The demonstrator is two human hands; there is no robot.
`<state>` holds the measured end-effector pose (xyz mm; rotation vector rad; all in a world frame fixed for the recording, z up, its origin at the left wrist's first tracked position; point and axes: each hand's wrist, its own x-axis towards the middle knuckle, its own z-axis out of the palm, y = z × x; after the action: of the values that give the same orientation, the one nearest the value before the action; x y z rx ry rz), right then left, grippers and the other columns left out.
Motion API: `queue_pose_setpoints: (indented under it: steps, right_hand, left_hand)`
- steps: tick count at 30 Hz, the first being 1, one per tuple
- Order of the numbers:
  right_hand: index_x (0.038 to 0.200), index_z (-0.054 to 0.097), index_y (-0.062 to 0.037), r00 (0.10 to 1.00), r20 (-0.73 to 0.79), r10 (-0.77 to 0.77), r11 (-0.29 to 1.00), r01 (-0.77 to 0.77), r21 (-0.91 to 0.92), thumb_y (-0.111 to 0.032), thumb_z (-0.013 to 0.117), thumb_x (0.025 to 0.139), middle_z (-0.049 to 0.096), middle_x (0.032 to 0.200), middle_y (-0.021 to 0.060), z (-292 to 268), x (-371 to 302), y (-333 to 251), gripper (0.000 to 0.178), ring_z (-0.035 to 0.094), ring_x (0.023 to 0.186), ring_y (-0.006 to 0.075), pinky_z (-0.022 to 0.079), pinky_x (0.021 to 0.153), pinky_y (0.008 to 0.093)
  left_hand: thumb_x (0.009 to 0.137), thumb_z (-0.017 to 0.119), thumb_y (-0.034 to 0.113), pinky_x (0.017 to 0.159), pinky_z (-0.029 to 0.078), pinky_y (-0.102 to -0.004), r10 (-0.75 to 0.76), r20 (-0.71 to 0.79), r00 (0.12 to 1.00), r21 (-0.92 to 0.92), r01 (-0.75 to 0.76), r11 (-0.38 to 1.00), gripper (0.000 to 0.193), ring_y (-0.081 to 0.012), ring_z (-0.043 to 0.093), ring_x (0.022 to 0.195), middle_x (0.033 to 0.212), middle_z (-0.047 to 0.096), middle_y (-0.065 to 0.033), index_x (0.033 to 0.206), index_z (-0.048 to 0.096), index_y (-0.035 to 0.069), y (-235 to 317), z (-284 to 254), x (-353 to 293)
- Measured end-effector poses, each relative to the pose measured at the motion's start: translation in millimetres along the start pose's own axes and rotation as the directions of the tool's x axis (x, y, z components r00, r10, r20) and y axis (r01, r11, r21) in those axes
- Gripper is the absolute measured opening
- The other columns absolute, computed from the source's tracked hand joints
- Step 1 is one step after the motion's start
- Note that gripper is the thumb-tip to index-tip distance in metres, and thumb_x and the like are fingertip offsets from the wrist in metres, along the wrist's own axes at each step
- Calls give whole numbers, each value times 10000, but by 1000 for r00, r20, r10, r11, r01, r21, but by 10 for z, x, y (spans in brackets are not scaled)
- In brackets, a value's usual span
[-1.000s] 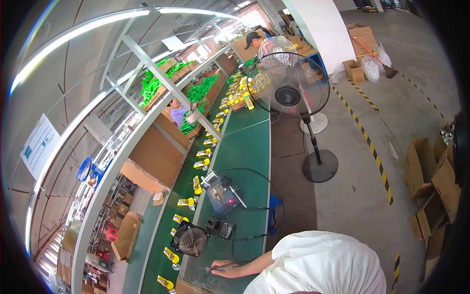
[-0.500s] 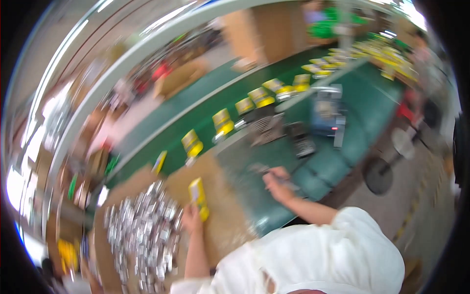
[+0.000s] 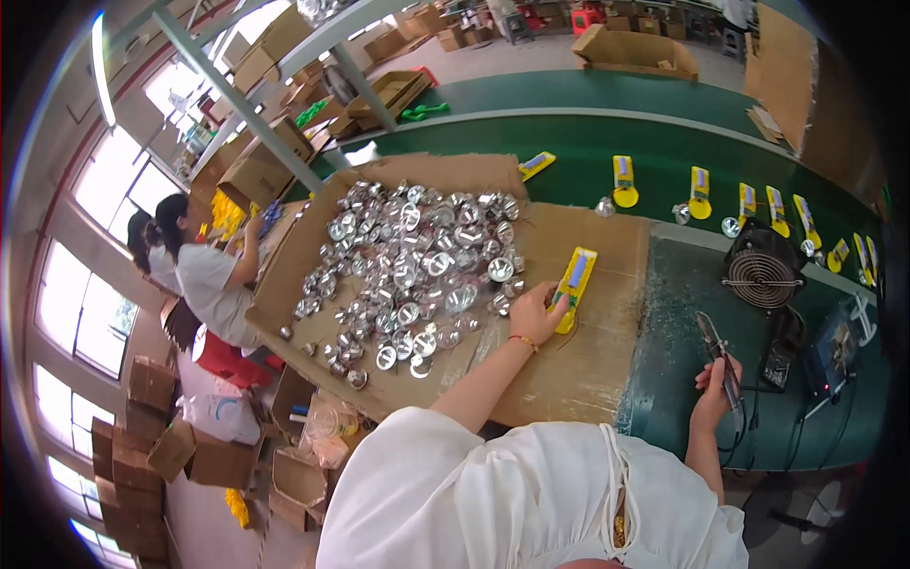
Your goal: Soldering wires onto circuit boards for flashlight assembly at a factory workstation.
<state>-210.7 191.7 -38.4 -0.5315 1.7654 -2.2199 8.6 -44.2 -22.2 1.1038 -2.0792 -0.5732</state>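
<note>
My left hand [image 3: 538,316] is closed around the lower edge of a long yellow plastic housing [image 3: 578,273] with a pale strip in its middle. The housing is tilted above the brown cardboard. At the right, my right hand [image 3: 713,387] grips a corded soldering iron [image 3: 725,375], its tip pointing up and away over the green bench. Left of my left hand, a heap of shiny silver reflector cups [image 3: 441,264] fills a cardboard tray [image 3: 284,251].
Yellow housings [image 3: 700,194], several with silver cups beside them, lie along the green conveyor [image 3: 654,161]. A black fan [image 3: 758,275] and a blue powered unit [image 3: 832,356] stand on the right. Another person [image 3: 213,275] works at the far left, near cardboard boxes [image 3: 152,384].
My view has swung left and sharpened, so the tray of cups and the person at left show more fully. Both hands keep hold of their things.
</note>
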Motion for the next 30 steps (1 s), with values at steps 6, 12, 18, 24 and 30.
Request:
queue_pose_setpoints:
  steps: [6,12,18,24,30]
  right_hand:
    - [1018,505,-32,1000,5,0,1000,0,5,-219,515,895,529,728,11,-1,64,-46,224,486,566,61,375,494,189]
    - [1008,493,-30,1000,25,1,1000,-2,12,-209,519,893,519,721,15,44,33,-52,215,479,551,63,369,472,183]
    - [962,497,-39,999,31,-28,999,27,31,-223,530,884,506,688,12,57,8,-63,203,464,506,63,354,445,182]
    - [960,502,-39,1000,23,-19,999,18,34,-227,540,878,518,690,14,45,10,-60,209,474,514,63,353,445,188]
    - [977,491,-19,999,41,-15,999,13,39,-202,547,871,524,685,29,69,30,-83,219,480,516,84,366,460,198]
  left_hand:
    - [753,618,320,535,452,-338,-4,-1,1000,5,4,1000,299,-236,582,583,666,598,-89,913,626,68,35,21,82]
    - [751,612,352,544,452,-350,-33,7,999,42,33,999,316,-243,595,611,675,605,-84,918,622,84,2,-9,52]
    - [752,614,340,553,457,-342,-25,14,1000,38,25,999,306,-235,599,613,684,616,-81,926,626,89,-1,-6,26]
    - [753,608,343,569,468,-348,-41,25,999,53,40,998,303,-237,609,630,699,623,-84,913,629,86,58,-35,35]
    - [747,623,314,517,437,-340,15,-34,999,24,-15,1000,294,-227,564,556,621,573,-80,917,636,76,18,-2,38]
